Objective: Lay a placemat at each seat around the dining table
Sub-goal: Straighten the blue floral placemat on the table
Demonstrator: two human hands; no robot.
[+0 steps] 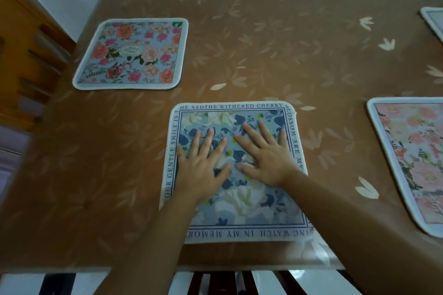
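Both hands, left and right, press flat, fingers straight, on the blue placemat directly beneath them.

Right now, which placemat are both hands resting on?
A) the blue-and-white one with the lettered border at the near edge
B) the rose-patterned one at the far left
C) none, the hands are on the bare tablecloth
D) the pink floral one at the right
A: the left hand and the right hand lie flat, fingers spread, on the blue-and-white placemat with the lettered border.
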